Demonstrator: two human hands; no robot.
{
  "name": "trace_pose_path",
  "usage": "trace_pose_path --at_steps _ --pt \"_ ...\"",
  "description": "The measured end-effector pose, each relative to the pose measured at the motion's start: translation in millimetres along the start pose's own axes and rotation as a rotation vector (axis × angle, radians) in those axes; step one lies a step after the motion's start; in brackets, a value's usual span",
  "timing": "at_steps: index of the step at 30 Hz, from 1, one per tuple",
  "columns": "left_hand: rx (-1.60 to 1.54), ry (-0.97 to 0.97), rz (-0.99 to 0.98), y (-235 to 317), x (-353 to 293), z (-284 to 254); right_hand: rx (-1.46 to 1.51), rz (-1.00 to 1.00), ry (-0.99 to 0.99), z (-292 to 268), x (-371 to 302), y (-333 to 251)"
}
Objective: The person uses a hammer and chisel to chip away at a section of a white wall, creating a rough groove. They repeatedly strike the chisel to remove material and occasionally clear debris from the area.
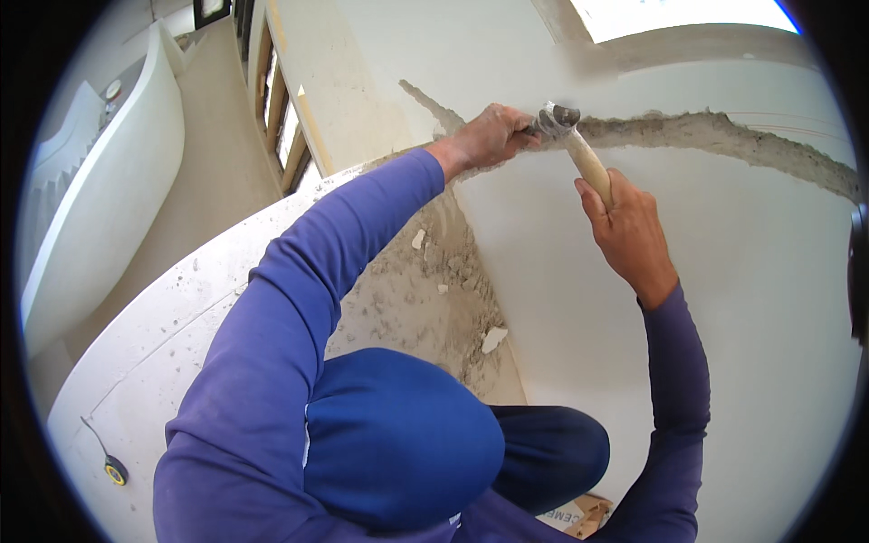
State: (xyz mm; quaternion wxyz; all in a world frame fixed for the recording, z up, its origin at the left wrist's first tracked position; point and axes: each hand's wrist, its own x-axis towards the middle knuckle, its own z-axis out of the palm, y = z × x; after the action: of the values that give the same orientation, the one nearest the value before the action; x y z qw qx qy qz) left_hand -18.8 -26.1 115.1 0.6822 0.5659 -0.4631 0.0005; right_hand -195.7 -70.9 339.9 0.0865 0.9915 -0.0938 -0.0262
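Observation:
My left hand (493, 136) is closed around a dark chisel (532, 129), mostly hidden by the fingers, held against the pale wall in line with a rough groove (724, 133). In my right hand (631, 226) is a hammer (590, 165), gripped by its light wooden handle. The hammer's metal head is at the chisel's end, close to my left fingers; whether the two touch, I cannot tell. The groove runs right from the hammer head, and a short branch (430, 104) of it slants up to the left beyond my left wrist.
Grey dust and rubble (425, 299) with white chips cover the ledge (181, 317) beside my knees. A yellow-and-black tape measure (115, 470) lies at the lower left. A curved white parapet (118, 172) stands farther left. Torn brown packaging (590, 518) is at the bottom.

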Motion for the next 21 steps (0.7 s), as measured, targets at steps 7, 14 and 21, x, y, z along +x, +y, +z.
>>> trace_pose_path --at_steps 7,14,21 --pt "-0.097 -0.009 0.012 -12 -4 -10 0.663 -0.079 0.492 -33 -20 -60" --pt "-0.052 -0.039 -0.025 -13 2 -6 0.136 -0.026 0.100 -12 9 -21" --pt "-0.075 -0.084 -0.020 -8 7 -9 0.521 -0.156 0.497 -12 -16 -36"
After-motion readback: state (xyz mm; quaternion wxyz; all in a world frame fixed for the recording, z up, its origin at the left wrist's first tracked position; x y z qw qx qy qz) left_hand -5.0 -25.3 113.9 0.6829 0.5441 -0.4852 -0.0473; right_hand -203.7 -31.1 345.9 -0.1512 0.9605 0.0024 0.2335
